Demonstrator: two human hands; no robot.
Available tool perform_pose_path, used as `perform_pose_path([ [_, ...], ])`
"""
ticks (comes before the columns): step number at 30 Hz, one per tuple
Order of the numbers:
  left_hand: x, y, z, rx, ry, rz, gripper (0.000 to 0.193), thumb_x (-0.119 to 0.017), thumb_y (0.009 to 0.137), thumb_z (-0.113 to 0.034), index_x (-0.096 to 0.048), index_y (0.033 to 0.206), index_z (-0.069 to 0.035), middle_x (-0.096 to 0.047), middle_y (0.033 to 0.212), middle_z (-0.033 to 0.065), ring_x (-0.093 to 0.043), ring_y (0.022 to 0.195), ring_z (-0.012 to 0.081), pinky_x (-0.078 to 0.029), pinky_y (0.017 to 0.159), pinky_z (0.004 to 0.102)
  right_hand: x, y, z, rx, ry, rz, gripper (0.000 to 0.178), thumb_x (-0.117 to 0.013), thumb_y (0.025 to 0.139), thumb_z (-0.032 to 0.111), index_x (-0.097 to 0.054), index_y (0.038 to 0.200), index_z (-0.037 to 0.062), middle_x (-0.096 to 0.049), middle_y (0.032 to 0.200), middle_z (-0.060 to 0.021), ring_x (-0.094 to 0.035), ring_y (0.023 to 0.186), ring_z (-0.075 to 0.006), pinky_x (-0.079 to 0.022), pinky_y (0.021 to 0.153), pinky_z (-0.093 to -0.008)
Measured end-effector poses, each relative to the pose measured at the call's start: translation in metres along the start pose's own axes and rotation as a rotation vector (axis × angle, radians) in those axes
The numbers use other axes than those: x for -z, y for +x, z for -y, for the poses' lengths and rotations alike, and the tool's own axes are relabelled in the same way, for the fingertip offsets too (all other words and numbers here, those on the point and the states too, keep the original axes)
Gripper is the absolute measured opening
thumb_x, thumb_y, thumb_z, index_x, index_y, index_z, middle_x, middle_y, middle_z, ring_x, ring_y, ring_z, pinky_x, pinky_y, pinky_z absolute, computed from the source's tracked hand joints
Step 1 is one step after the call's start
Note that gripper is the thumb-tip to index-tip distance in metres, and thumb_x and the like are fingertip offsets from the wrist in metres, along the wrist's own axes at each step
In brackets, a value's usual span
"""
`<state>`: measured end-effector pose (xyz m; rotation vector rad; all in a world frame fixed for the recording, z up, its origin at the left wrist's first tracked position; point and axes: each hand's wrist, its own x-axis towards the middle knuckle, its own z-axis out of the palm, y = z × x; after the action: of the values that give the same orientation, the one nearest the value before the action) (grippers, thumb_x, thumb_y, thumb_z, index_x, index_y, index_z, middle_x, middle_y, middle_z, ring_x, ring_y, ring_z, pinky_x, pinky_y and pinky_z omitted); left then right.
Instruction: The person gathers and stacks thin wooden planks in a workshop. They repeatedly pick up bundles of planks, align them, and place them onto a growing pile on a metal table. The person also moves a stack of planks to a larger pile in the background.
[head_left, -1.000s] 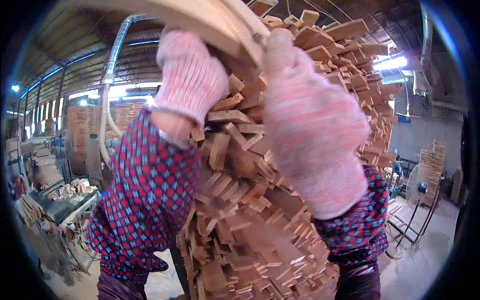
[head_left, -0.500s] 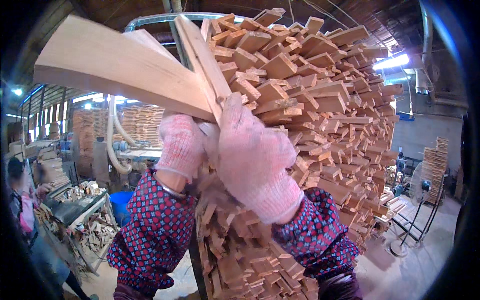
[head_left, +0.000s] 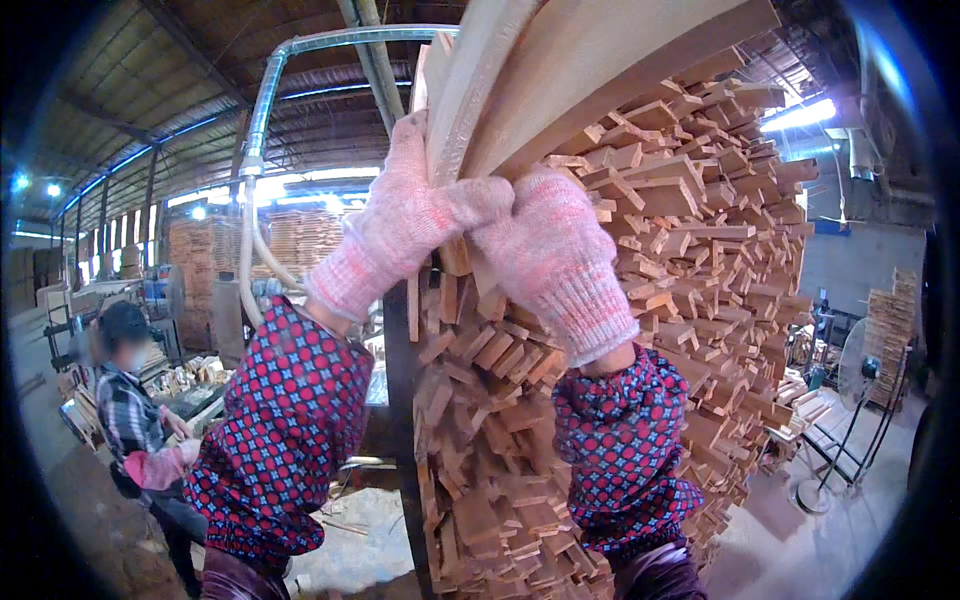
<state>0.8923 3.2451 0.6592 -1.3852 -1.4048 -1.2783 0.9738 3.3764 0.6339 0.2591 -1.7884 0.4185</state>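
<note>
My left hand (head_left: 405, 220), in a pinkish-white knit glove, grips the left edge of a light wooden board (head_left: 483, 85) near the top of a tall wood stack. Its thumb reaches across the board's lower end. Against that board lies a wider wooden board (head_left: 610, 65), which runs up and to the right out of view. My right hand (head_left: 555, 255), gloved alike, is closed around the lower end of this wider board, touching the left thumb. The fingertips of the right hand are hidden.
Uneven ends of short wooden pieces (head_left: 690, 270) jut from the stack before me. A dark upright post (head_left: 402, 430) borders its left side. At left, a person (head_left: 135, 400) stands by a table of wood pieces. A fan (head_left: 860, 370) stands on the right.
The boards have swung from pointing up-left to pointing up-right, close in front of me. My hands have turned with them, the left rising. The person at left now shows more fully.
</note>
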Motion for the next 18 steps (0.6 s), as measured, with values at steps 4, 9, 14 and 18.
perform_pose_path([
  [4, 0.000, 0.005, -0.013, -0.143, 0.113, -0.050, 0.093, -0.083, 0.070, -0.047, -0.038, 0.134, 0.003, -0.056, 0.122, 0.0142, -0.059, 0.105, 0.0218, -0.051, 0.089, 0.0367, 0.007, 0.008, -0.004, 0.135, -0.083, 0.056, 0.039, -0.066, 0.085, 0.039, -0.067, 0.095, 0.0014, -0.066, 0.092, -0.0229, -0.065, 0.090, -0.0392, -0.052, 0.078, -0.0478],
  [9, -0.018, -0.003, -0.041, 0.107, 0.549, -0.299, 0.081, -0.077, 0.076, -0.053, -0.049, 0.124, 0.006, -0.064, 0.109, 0.0143, -0.064, 0.097, 0.0232, -0.052, 0.087, 0.0354, 0.007, -0.002, -0.008, 0.163, 0.189, -0.008, 0.036, -0.067, 0.083, 0.033, -0.067, 0.097, 0.0001, -0.066, 0.091, -0.0224, -0.065, 0.091, -0.0389, -0.052, 0.080, -0.0451],
  [14, -0.008, 0.002, -0.036, 0.095, -0.755, -0.307, 0.068, -0.070, 0.085, -0.046, -0.047, 0.130, -0.001, -0.059, 0.106, 0.0148, -0.065, 0.097, 0.0250, -0.057, 0.085, 0.0382, -0.004, -0.039, 0.007, 0.071, 0.048, -0.231, 0.048, -0.064, 0.088, 0.028, -0.055, 0.128, 0.0034, -0.068, 0.097, -0.0264, -0.067, 0.090, -0.0403, -0.053, 0.078, -0.0470],
  [18, -0.007, -0.005, -0.020, 0.259, -1.084, -0.214, 0.040, -0.068, 0.092, -0.028, -0.058, 0.125, -0.007, -0.064, 0.112, 0.0127, -0.064, 0.103, 0.0245, -0.055, 0.090, 0.0410, 0.007, -0.047, 0.007, 0.206, -0.078, -0.143, 0.059, -0.064, 0.089, 0.027, -0.045, 0.140, 0.0046, -0.066, 0.110, -0.0232, -0.067, 0.089, -0.0389, -0.054, 0.075, -0.0453],
])
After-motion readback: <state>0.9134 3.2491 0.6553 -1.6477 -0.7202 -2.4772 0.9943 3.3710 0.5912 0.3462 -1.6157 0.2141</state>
